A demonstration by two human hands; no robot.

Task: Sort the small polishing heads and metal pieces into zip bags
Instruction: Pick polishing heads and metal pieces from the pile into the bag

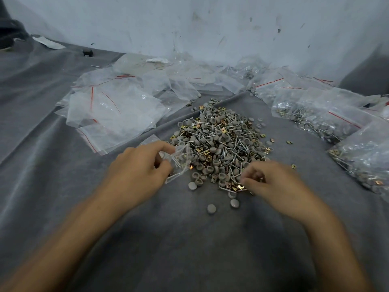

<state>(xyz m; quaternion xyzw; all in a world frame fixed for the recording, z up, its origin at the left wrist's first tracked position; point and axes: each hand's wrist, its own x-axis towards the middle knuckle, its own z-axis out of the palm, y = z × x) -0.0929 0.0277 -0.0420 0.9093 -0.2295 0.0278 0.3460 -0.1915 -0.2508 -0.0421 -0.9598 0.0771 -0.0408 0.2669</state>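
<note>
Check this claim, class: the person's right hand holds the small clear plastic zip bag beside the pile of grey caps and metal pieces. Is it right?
Wrong hand: the head view shows the left hand holding the small clear plastic zip bag beside the pile of grey caps and metal pieces.

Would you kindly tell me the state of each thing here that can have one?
pile: loose, unsorted.
small zip bag: held, mouth apparently open, a few pieces inside.
left hand: grips the small zip bag.
right hand: fingers curled at the pile's near edge; grasp too blurred to tell.
empty bags: flat, unfilled.
filled bags: holding pieces.
</note>
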